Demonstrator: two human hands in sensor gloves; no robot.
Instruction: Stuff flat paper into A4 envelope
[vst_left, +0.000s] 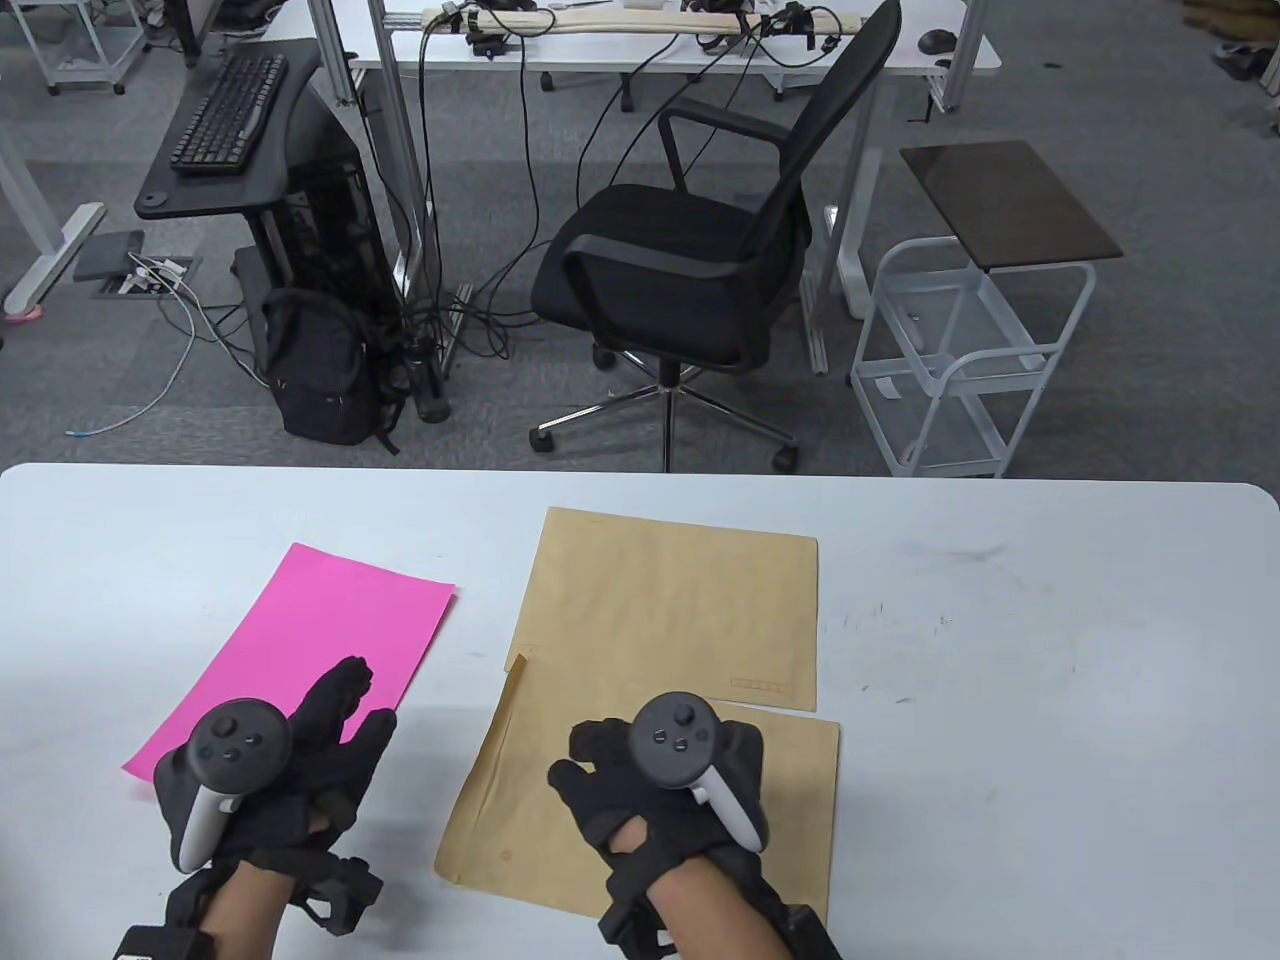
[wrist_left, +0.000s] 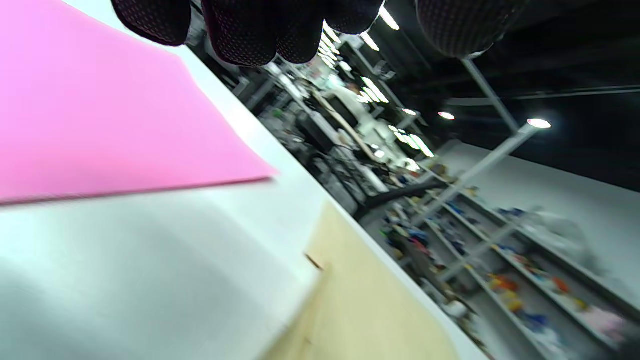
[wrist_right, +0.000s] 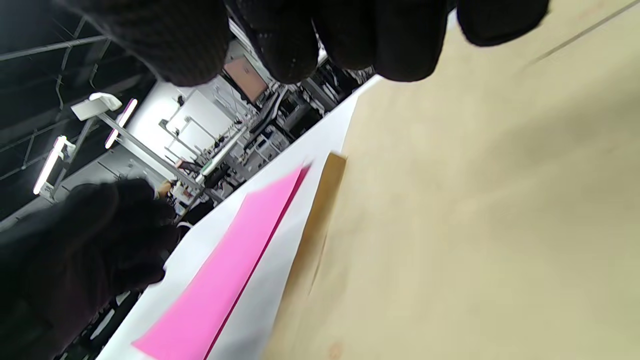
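My right hand (vst_left: 665, 790) sits over the near tan A4 paper envelope (vst_left: 520, 800), fingers curled w/ the tips toward its left edge at about 9 o'clock. Can't tell whether it's actually pinching the envelope or just resting on it; the right wrist view shows gloved fingertips (wrist_right: 295, 45) hanging above tan paper, no clear contact. My left hand (vst_left: 290, 760) is spread flat, fingers extended, over the near right part of the flat bright-pink paper sheet (vst_left: 310, 640); looks like it rests on or hovers just above the sheet, holding nothing. The left wrist view shows the pink sheet (wrist_left: 100, 115) flat on the tabletop.

Progress, as I judge it: basically at the start. The pink sheet lies fully outside, at 10 o'clock from the near envelope, a strip of bare table between them. Left to do: open the envelope mouth, lift the sheet, slide it in. A second tan envelope (vst_left: 670, 610) lies at 12 o'clock from the near one, its near edge overlapping or touching it.

Surface: smooth white table (vst_left: 1050, 700) w/ faint scuff marks at 3 o'clock. Beyond it: grey carpet, black office chair (vst_left: 690, 270), white wire trolley (vst_left: 970, 360) w/ dark top, black backpack (vst_left: 320, 370), keyboard (vst_left: 225, 110) on a black stand, loose cables.
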